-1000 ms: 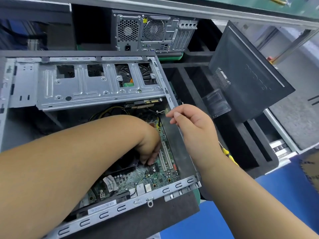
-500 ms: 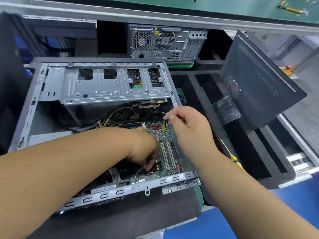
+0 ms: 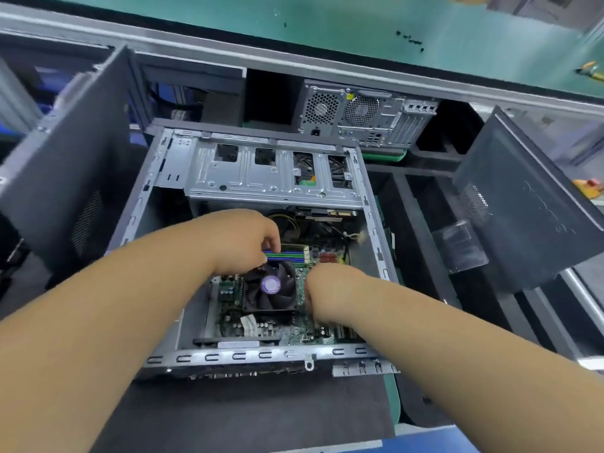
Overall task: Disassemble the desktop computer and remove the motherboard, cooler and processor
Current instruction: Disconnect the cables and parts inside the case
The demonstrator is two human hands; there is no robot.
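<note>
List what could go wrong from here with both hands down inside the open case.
1. The left hand sits at the memory slots, right by the cooler; a slip could hit the fan blades.
2. The right hand works low on the motherboard, where a knuckle might scrape components.
3. Loose cables under the drive cage could snag a lifted board.

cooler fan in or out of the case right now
In. The cooler fan sits on the motherboard inside the open case, between both hands.
</note>
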